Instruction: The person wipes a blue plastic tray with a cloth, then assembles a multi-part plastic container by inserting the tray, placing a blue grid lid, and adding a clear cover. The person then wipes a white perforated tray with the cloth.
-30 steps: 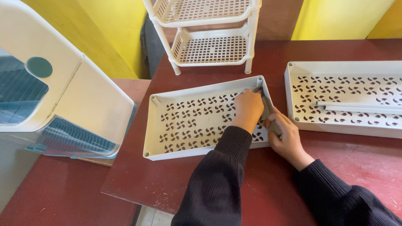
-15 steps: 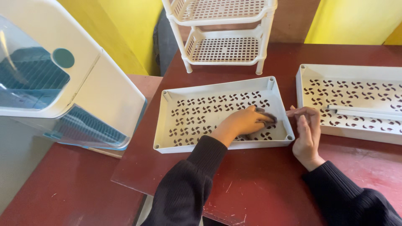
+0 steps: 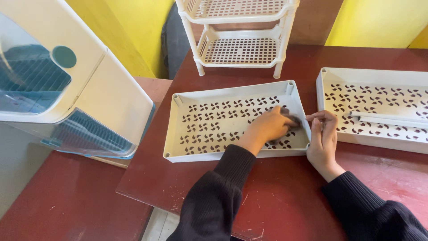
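Note:
A white perforated tray (image 3: pixel 223 92) lies flat on the dark red table (image 3: pixel 285 201). My left hand (image 3: pixel 266 127) rests inside the tray at its right end, pressing a small dark pad (image 3: pixel 293 119) against the tray floor near the right wall. Beside it, my right hand (image 3: pixel 323 140) pinches the tray's right rim with its fingertips. Both arms wear black sleeves.
A second white perforated tray (image 3: pixel 374 76) lies to the right with a white rod (image 3: pixel 388 118) in it. A white two-tier rack (image 3: pixel 240 49) stands at the back of the table. A white and blue plastic cabinet (image 3: pixel 89 102) stands at the left, over a lower red table.
My left hand has slid with the pad from the tray's far right corner toward the near right side. My right hand stayed at the right rim.

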